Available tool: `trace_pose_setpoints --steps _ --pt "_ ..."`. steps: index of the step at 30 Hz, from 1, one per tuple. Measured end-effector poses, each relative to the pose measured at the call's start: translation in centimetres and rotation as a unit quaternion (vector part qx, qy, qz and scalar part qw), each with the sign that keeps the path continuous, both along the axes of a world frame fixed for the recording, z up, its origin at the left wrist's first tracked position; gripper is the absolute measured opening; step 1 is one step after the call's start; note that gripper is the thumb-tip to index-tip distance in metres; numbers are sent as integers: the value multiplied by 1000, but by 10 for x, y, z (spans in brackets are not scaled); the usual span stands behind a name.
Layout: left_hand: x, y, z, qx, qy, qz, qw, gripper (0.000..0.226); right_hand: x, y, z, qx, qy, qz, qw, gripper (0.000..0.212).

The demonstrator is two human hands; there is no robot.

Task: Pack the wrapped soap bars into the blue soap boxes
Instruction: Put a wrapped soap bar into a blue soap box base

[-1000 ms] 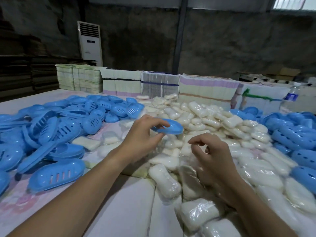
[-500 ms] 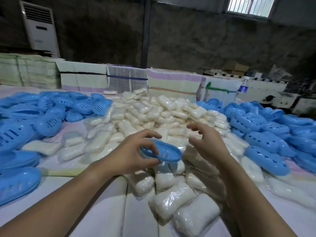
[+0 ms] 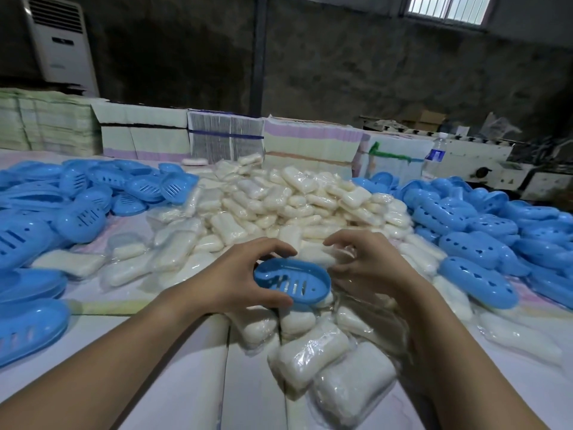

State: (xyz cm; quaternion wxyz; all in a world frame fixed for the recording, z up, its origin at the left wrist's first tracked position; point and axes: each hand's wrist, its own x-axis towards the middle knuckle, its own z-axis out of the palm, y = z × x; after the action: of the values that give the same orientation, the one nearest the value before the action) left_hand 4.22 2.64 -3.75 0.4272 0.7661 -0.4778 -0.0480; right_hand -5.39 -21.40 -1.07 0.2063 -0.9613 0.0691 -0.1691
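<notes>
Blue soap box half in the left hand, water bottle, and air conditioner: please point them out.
Blue soap box half (image 3: 293,285), head view, slotted inner floor.
Water bottle (image 3: 435,155), head view, blue label.
Air conditioner (image 3: 60,41), head view, white front panel.

Daylight from barred window (image 3: 450,7); back wall (image 3: 341,72) dim; glare on wrappers; wide-angle edge bending.
</notes>
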Motion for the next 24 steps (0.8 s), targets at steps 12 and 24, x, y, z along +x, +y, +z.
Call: trace_pose_setpoints --steps 12,24 --pt "0 -9 -7 -17 17 90 996 82 -2 36 3 141 -46 157 976 30" --pt "2 -8 -6 9 6 92 996 68 -6 12 7 125 10 121 985 25"
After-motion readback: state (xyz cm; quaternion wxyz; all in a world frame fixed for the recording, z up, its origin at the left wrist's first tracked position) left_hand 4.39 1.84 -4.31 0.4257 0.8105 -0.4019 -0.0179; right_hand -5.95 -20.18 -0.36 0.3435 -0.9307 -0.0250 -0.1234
